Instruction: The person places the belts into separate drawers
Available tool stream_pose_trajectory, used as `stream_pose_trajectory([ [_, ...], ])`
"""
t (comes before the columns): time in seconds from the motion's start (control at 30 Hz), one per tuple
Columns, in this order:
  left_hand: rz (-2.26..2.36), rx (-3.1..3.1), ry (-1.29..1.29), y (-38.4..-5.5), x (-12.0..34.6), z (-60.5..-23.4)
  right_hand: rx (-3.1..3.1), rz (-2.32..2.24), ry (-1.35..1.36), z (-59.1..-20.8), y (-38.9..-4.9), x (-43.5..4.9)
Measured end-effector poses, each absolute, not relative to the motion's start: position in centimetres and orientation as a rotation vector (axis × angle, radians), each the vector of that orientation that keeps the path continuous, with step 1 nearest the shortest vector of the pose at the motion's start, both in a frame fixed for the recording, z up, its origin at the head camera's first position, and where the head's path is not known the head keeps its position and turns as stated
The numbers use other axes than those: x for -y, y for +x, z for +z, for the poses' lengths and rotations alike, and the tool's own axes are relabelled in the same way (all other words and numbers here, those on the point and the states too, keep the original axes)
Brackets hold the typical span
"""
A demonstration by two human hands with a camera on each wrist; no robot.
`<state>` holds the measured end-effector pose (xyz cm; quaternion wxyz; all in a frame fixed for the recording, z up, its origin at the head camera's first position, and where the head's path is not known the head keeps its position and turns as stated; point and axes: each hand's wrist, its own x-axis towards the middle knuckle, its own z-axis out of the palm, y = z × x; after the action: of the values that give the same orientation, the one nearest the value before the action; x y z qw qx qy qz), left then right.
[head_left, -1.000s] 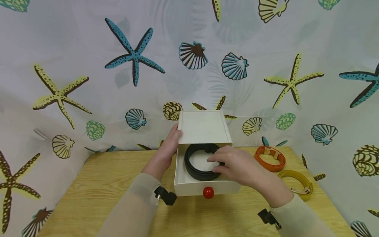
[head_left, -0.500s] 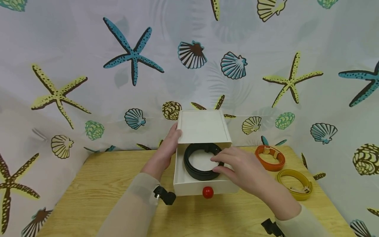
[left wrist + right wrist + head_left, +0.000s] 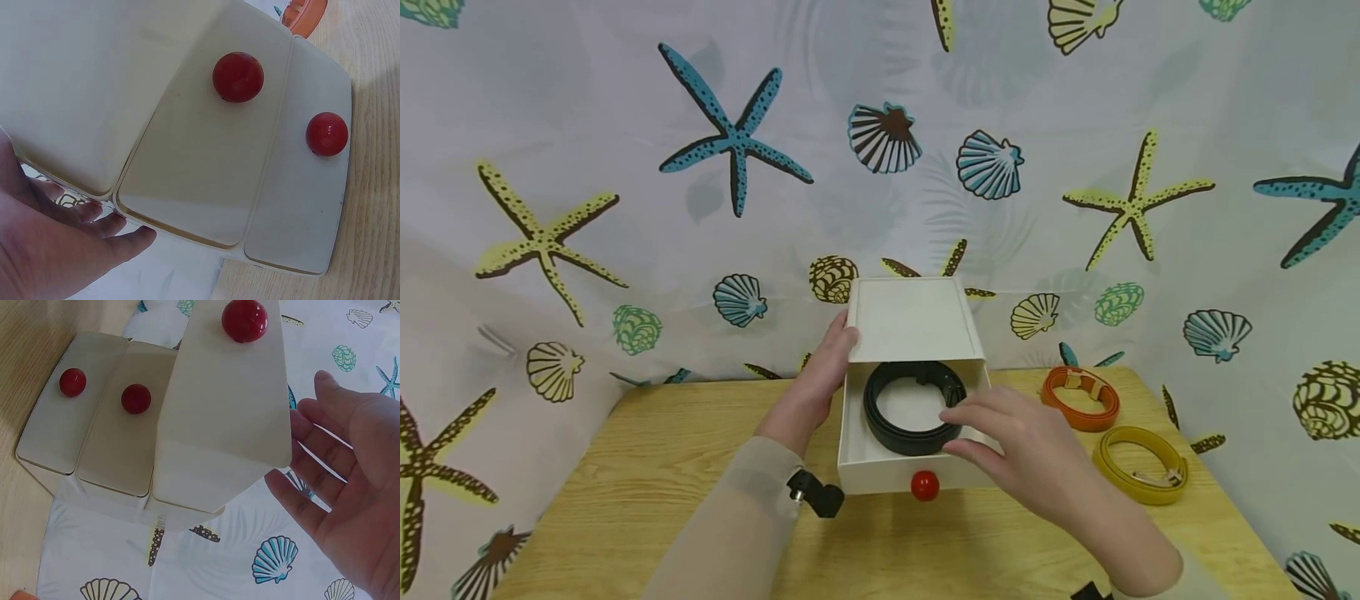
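A small white drawer cabinet (image 3: 917,318) stands on the table, with its top drawer (image 3: 880,477) pulled out. Inside that drawer lies a coiled black belt (image 3: 901,439). My left hand (image 3: 815,379) rests against the cabinet's left side, its fingers extended along it in the left wrist view. Over the drawer's right edge is my right hand (image 3: 1033,450), fingers loosely bent and tips close to the belt's right side. In the right wrist view this hand (image 3: 350,469) has spread fingers beside the drawer and grips nothing. A red knob (image 3: 925,485) sits on the drawer front.
To the right on the wooden table (image 3: 685,500) lie a coiled orange belt (image 3: 1078,419) and a coiled yellow belt (image 3: 1118,477). Two lower drawers with red knobs (image 3: 238,77) are closed. A shell-and-starfish cloth (image 3: 820,217) hangs behind and at both sides.
My right hand has drawn back slightly to the right and toward me, away from the black belt, uncovering more of it. The left hand and the drawer stay in place.
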<state>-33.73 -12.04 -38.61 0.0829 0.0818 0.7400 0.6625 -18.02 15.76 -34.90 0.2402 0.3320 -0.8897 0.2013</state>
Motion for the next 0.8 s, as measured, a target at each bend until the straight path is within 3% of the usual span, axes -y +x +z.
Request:
stream_pose_trajectory([
  [0.8, 1.940, -2.234, 0.279, -33.6, 12.2, -38.5, 2.356, 0.606, 0.866, -36.6, -15.1, -16.3],
])
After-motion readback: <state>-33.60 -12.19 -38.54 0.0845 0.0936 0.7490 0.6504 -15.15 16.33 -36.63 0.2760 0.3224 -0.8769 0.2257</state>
